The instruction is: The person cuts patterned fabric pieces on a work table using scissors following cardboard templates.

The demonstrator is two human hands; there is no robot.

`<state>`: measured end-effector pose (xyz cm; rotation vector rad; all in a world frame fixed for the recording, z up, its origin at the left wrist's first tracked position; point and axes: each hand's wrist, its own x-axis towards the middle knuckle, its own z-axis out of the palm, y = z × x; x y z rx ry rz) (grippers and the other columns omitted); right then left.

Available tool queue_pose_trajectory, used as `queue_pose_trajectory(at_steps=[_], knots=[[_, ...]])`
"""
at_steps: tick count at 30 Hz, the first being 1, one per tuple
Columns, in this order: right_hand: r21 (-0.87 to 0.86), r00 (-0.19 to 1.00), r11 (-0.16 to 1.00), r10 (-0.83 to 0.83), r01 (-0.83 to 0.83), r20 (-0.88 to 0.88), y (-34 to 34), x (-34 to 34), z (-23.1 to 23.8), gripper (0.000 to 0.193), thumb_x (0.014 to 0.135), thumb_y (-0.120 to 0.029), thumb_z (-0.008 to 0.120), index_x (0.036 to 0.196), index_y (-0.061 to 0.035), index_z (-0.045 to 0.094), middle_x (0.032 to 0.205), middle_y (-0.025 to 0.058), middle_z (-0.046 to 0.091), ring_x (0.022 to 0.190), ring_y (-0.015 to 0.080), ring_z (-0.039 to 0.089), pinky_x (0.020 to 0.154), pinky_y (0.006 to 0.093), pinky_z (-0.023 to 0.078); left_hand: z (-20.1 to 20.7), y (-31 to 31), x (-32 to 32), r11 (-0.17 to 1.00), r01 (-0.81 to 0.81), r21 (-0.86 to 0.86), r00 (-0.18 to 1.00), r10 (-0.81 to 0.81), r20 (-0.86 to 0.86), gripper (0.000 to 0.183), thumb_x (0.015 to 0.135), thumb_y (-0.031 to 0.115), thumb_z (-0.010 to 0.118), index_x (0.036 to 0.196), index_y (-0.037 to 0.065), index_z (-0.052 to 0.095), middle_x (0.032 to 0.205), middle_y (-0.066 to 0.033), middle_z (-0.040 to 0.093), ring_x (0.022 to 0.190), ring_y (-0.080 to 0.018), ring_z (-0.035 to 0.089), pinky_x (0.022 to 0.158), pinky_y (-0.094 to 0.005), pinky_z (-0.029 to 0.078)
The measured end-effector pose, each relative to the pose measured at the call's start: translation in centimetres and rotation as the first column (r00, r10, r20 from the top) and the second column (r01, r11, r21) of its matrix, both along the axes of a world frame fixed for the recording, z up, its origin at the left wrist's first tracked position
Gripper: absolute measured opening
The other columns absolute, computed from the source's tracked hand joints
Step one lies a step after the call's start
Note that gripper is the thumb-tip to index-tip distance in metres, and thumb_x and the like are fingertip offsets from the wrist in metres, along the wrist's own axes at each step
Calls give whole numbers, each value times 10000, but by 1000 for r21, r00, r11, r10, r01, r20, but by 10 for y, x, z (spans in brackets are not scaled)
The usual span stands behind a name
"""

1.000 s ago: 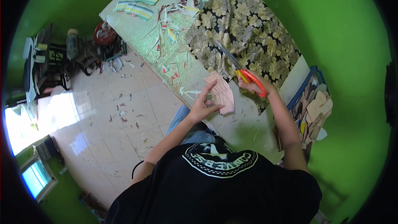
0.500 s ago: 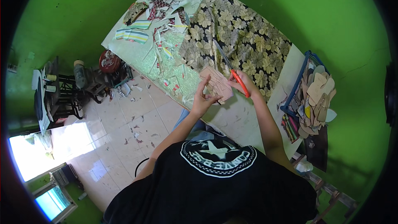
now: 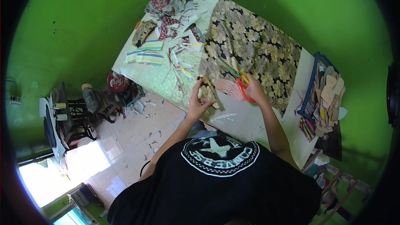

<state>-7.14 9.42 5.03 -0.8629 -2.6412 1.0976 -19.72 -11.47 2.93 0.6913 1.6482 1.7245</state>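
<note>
My left hand (image 3: 197, 106) pinches a small cut piece of black and tan floral fabric (image 3: 208, 93) over the near edge of the table. To the right, my right hand (image 3: 255, 90) is closed on scissors (image 3: 241, 82) with red-orange handles, their blades pointing up and left over the fabric. A pinkish-tan flat piece (image 3: 228, 88), like a paper pattern, lies between the hands, beside the scissor handles; whether my right fingers also grip it is unclear. Beyond it, a large floral cloth (image 3: 258, 46) is spread over the table.
Fabric scraps (image 3: 166, 6) and striped strips (image 3: 146, 57) cover the table's far left. At its right, a blue basket (image 3: 310, 85) holds many flat tan pattern shapes (image 3: 331, 89). A sewing machine stand (image 3: 77, 112) is at the left on the tiled floor (image 3: 133, 129), where scraps lie.
My hands were together at the pinkish-tan piece; now they are apart, with the floral piece showing in my left hand. The scissors have turned further left. The whole view has shifted.
</note>
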Motion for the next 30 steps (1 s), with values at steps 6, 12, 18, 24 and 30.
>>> queue_pose_trajectory(at_steps=[6, 12, 18, 24, 30], knots=[[-386, 963, 911, -223, 149, -154, -48, -49, -17, 339, 752, -268, 637, 919, -6, 502, 777, 114, 593, 664, 216, 590, 566, 291, 465, 23, 11, -68, 997, 13, 77, 998, -8, -64, 840, 640, -1, 698, 1325, 117, 226, 1304, -73, 256, 1130, -174, 373, 671, -218, 505], [-874, 900, 470, -425, 124, -100, -100, -134, -4, 322, 770, -158, 626, 965, 23, 445, 878, 115, 568, 769, 189, 606, 572, 274, 522, 27, 7, -138, 989, 44, 144, 996, -33, -77, 821, 679, -94, 618, 1334, 98, 162, 1353, -79, 158, 943, -198, 529, 653, -248, 530], [-911, 886, 413, -428, 18, -176, -98, -220, -9, 236, 757, -89, 618, 863, -8, 423, 824, 103, 543, 699, 179, 592, 564, 272, 516, 28, -5, -199, 987, -110, 118, 966, 134, -222, 842, 663, -79, 637, 1338, 106, 169, 1344, -76, 195, 1111, -160, 394, 718, -229, 493], [-726, 900, 684, -266, -75, -344, -67, -322, -1, 256, 697, -67, 651, 821, -42, 430, 751, 55, 519, 612, 118, 536, 507, 237, 459, 32, -15, -248, 944, -317, 93, 906, 330, -265, 842, 668, -65, 643, 1338, 137, 175, 1294, -105, 251, 1074, -197, 415, 755, -263, 487], [-225, 911, 950, 114, -216, -396, -42, -427, 11, 338, 710, -194, 640, 925, -20, 446, 750, 110, 563, 658, 209, 570, 597, 305, 447, 20, -20, -289, 891, -454, -1, 674, 342, -655, 925, 662, 164, 696, 1358, 123, 88, 1384, -217, 4, 1239, -381, 164, 974, -464, 195]])
